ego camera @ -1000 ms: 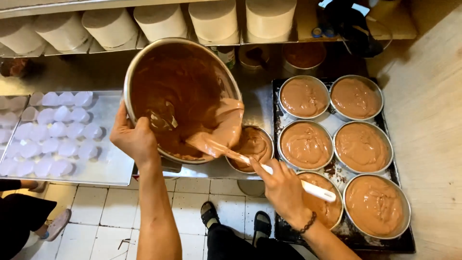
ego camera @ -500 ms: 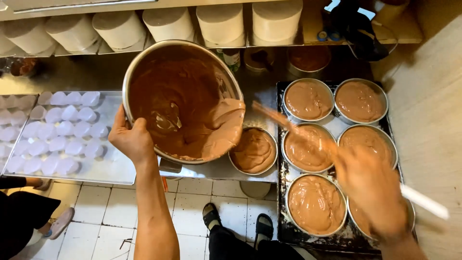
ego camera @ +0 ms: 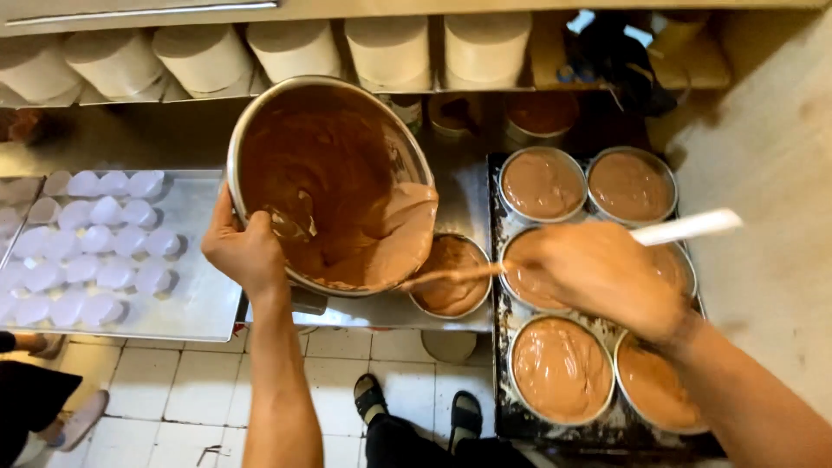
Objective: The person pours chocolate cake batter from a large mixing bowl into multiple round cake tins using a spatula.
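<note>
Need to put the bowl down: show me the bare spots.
Bare metal on the left tray, between the white cups and the left hand. The dark tray is packed with filled pans; the right hand hovers there.

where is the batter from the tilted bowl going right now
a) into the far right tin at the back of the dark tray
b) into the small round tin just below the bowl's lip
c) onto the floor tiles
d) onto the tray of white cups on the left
b: the left hand tips the big metal bowl so its brown batter hangs over the small round tin, while the right hand works a spatula at the lip.
</note>
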